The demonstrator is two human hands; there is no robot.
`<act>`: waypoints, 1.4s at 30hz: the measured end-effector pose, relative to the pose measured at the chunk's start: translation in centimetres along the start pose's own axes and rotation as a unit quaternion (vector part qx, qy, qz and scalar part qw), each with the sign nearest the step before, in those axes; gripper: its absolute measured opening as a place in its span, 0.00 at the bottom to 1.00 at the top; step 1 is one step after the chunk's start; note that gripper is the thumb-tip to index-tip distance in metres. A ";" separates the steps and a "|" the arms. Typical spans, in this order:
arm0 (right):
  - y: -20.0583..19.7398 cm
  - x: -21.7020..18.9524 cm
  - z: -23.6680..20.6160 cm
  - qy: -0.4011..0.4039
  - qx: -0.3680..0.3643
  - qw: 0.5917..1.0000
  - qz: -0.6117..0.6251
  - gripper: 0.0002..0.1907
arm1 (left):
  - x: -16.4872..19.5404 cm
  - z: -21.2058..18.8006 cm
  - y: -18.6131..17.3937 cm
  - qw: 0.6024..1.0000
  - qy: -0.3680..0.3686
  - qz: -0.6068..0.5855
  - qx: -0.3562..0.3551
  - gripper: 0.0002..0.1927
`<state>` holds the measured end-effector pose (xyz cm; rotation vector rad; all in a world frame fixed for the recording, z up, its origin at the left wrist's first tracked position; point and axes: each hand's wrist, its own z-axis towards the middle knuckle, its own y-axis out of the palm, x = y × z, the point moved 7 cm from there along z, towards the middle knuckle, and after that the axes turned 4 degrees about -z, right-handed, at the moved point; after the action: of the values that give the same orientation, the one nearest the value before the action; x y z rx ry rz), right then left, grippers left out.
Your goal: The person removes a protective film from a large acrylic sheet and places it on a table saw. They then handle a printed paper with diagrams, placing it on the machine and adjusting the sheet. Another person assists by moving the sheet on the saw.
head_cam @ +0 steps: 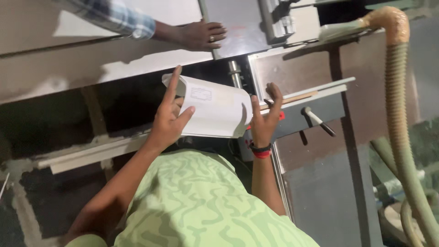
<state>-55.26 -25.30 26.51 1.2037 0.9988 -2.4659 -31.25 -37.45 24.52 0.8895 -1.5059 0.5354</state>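
Head view; close, steeply downward

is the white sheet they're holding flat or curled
Curled: the white sheet bows between the left hand and right hand, its far corner rolled over.

We are holding a curved sheet [215,112] between our left hand [170,120] and right hand [264,120], before the saw table [238,23]; a co-worker's hand [201,35] is resting behind it, a hose [398,91] hanging right.
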 end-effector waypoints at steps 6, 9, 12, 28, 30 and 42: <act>2.5 -6.7 -0.7 -0.103 -0.126 0.984 0.066 0.07 | 2.1 -1.0 1.6 0.994 0.105 0.026 -0.014 0.46; 3.9 -5.3 -0.4 0.014 -0.147 0.969 0.200 0.10 | 1.6 -1.4 2.0 0.996 0.085 0.038 -0.007 0.47; 3.5 -1.2 0.0 0.177 -0.109 0.958 0.200 0.08 | 1.0 -1.6 1.7 0.998 0.039 0.053 0.013 0.46; 4.3 1.9 0.6 0.147 -0.141 0.950 0.238 0.13 | 0.0 1.0 -0.4 0.995 0.082 0.051 0.008 0.29; 3.4 2.7 2.2 0.172 -0.066 0.947 0.262 0.17 | -0.6 1.1 -0.8 0.994 0.069 0.083 -0.004 0.21; 1.3 6.5 2.8 0.228 -0.038 0.934 0.272 0.14 | -2.3 2.1 -2.4 0.998 0.010 0.053 0.020 0.19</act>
<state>-60.50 -27.53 22.11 1.7849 0.7099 -1.7447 -30.77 -39.96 21.60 0.8376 -1.5351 0.6517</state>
